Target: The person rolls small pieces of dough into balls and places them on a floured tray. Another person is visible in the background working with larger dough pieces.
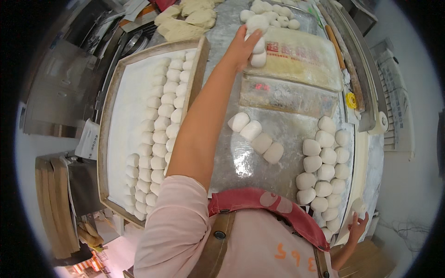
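Note:
Far out over the work table, my left hand (243, 47) is closed around a short line of white dough buns (258, 59), near the scale platform. At the lower right my right hand (357, 227) has its fingertips curled at a single pale dough bun (358, 205); part of the grip is small and hard to see. Several loose dough buns (262, 142) lie in a slanting row on the floured metal table (222, 157). To the left, a wooden tray (202, 60) lined with white cloth holds long rows of dough buns (162, 123), partly behind my left arm.
A plastic-covered scale (296, 58) with a red display stands at the table's back. More dough buns (326, 173) are grouped at the right, and others (278, 14) beyond the scale. Slabs of dough (187, 21) lie at the back left. A wooden rolling pin (334, 46) rests along the right edge.

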The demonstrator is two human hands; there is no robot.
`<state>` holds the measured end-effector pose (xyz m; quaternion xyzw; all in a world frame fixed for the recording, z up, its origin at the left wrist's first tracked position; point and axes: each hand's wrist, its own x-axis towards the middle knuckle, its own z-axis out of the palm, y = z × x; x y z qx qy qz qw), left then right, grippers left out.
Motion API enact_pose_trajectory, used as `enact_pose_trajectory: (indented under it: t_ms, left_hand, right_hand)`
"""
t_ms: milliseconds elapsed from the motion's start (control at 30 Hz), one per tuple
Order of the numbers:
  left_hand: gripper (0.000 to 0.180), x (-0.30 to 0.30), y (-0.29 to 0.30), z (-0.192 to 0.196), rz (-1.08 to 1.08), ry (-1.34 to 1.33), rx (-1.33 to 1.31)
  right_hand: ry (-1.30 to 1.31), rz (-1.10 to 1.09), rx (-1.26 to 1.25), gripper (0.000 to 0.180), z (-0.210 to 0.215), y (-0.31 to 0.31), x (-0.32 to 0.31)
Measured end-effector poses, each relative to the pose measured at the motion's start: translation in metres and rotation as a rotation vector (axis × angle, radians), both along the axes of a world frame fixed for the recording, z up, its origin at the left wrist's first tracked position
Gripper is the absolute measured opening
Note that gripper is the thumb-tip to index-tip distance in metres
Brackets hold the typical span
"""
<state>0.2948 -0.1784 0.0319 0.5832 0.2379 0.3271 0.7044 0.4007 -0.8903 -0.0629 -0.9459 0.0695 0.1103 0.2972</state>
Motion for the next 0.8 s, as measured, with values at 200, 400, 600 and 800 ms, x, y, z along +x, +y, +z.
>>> enact_pose_trajectory:
  t_ms: [200,400,600,800]
  left_hand:
    - [0.042,-0.126,0.015,-0.047,0.219,-0.301,-0.286]
    - [0.088,-0.299,0.04,-0.046,0.639,-0.039,-0.148]
    - [0.07,-0.451,0.052,-0.065,0.836,0.945,0.524]
    - [0.054,-0.441,0.005,-0.095,0.907,1.656,0.273]
  right_hand:
    - [-0.403,0.39,-0.433,0.032,-0.01,0.039,0.015]
    - [-0.469,0.55,-0.373,0.031,-0.019,0.052,0.051]
    - [-0.454,0.559,-0.281,0.077,-0.014,0.107,0.087]
    - [-0.324,0.634,-0.342,0.07,-0.017,0.147,0.122]
